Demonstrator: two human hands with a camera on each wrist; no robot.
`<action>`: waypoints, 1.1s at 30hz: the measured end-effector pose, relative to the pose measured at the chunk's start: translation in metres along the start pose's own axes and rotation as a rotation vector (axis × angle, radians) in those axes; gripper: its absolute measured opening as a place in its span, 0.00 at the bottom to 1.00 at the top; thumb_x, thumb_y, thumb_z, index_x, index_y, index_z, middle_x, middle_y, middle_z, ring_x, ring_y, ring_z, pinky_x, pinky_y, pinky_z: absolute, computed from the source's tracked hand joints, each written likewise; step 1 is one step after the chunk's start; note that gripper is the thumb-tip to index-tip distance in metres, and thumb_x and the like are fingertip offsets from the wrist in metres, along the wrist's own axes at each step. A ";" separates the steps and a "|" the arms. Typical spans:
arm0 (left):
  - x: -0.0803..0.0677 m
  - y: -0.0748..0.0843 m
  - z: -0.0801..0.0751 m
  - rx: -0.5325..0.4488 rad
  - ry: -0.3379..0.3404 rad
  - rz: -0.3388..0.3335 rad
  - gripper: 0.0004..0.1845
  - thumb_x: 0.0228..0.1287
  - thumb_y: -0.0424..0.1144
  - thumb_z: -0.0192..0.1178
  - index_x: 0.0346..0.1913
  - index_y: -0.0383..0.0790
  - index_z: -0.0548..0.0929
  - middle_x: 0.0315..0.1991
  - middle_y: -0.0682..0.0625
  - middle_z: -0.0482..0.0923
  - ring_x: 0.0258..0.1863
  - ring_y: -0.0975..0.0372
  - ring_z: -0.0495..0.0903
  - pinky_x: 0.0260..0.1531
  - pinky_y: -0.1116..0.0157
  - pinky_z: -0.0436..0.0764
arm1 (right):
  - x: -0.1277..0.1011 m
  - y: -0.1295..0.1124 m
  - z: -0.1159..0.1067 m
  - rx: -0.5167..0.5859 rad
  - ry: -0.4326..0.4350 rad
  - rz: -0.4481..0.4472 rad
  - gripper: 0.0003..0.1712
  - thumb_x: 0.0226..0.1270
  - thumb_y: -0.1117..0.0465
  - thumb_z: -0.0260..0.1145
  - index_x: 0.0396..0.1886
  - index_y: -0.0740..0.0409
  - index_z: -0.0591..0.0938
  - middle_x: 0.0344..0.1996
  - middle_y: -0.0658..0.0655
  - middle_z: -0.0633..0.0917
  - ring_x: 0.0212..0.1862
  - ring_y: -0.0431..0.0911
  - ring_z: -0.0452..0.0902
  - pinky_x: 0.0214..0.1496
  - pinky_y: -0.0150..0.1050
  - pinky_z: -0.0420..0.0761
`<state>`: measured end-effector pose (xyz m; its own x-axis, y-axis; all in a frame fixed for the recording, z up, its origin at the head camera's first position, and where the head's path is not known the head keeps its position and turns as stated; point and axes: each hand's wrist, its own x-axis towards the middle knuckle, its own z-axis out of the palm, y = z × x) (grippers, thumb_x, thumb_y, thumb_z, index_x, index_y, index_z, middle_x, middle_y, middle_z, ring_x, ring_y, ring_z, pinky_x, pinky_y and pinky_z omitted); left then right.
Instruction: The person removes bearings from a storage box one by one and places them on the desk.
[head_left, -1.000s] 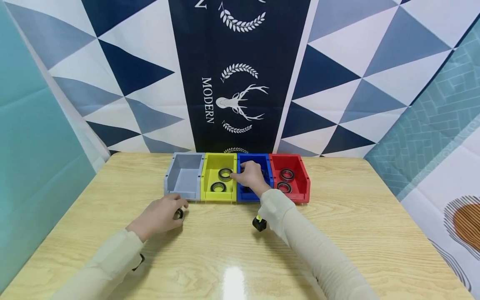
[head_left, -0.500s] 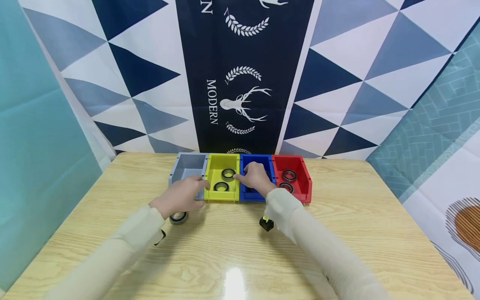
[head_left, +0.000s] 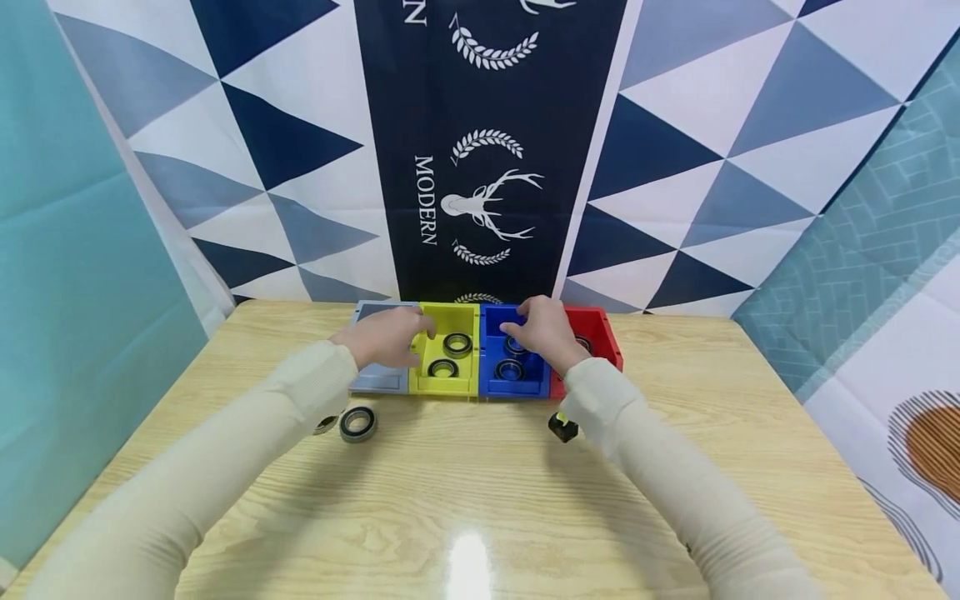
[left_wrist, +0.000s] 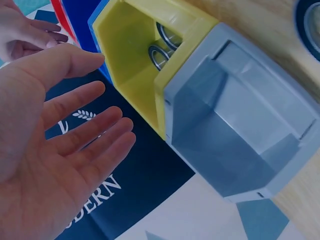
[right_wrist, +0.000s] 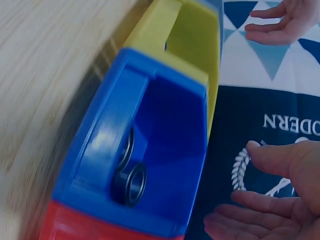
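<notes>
My left hand [head_left: 386, 337] hovers over the grey bin [head_left: 380, 382] and the left edge of the yellow bin [head_left: 442, 313]. In the left wrist view its fingers [left_wrist: 107, 120] are spread and hold nothing. Above the boundary of the blue bin [head_left: 498, 317] and the red bin [head_left: 609, 333] is my right hand [head_left: 545, 333], thumb apart from the fingers, palm bare in the right wrist view. Two ball bearings lie in the blue bin, the nearer bearing [head_left: 511, 370] in plain sight. The yellow bin holds two bearings, one bearing [head_left: 457, 344] farther back.
On the wooden table [head_left: 465, 475], a loose bearing [head_left: 358, 424] lies in front of the grey bin. Inside the red bin a bearing [head_left: 583, 342] shows partly behind my right hand. A patterned cloth [head_left: 480, 167] hangs right behind the row of bins.
My left hand has left the bearing on the table and moved up and right over the bins. My right hand has risen out of the blue bin and shifted right, uncovering the two bearings there.
</notes>
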<state>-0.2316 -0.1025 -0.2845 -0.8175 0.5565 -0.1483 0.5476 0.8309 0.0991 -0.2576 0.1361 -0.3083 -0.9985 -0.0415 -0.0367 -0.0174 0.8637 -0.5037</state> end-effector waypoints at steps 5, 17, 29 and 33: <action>0.016 0.001 -0.002 -0.039 -0.031 -0.013 0.20 0.60 0.38 0.63 0.56 0.41 0.79 0.59 0.44 0.77 0.55 0.54 0.78 0.57 0.57 0.78 | 0.003 0.014 -0.003 -0.081 0.029 0.041 0.32 0.59 0.52 0.70 0.57 0.68 0.76 0.50 0.66 0.82 0.46 0.55 0.81 0.55 0.47 0.82; 0.044 0.001 0.011 -0.149 -0.098 -0.069 0.24 0.58 0.41 0.63 0.57 0.38 0.78 0.55 0.43 0.79 0.38 0.59 0.73 0.44 0.61 0.77 | 0.013 0.040 0.004 -0.065 -0.069 0.128 0.15 0.60 0.55 0.70 0.32 0.64 0.78 0.15 0.52 0.70 0.24 0.44 0.71 0.30 0.32 0.72; 0.063 0.013 0.033 -0.161 -0.161 -0.115 0.24 0.56 0.41 0.63 0.56 0.37 0.79 0.56 0.45 0.79 0.48 0.57 0.78 0.52 0.58 0.80 | 0.011 0.051 0.008 -0.010 -0.067 0.142 0.18 0.59 0.54 0.70 0.21 0.58 0.72 0.11 0.51 0.68 0.19 0.42 0.68 0.26 0.31 0.70; 0.069 0.020 0.037 -0.141 -0.182 -0.181 0.14 0.54 0.40 0.63 0.43 0.39 0.81 0.42 0.47 0.81 0.36 0.59 0.74 0.36 0.64 0.76 | 0.013 0.055 0.005 0.019 -0.072 0.137 0.22 0.59 0.54 0.70 0.15 0.54 0.68 0.10 0.50 0.67 0.18 0.42 0.65 0.24 0.30 0.68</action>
<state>-0.2705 -0.0474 -0.3296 -0.8472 0.4004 -0.3491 0.3551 0.9156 0.1885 -0.2710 0.1807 -0.3407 -0.9850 0.0401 -0.1677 0.1208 0.8542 -0.5056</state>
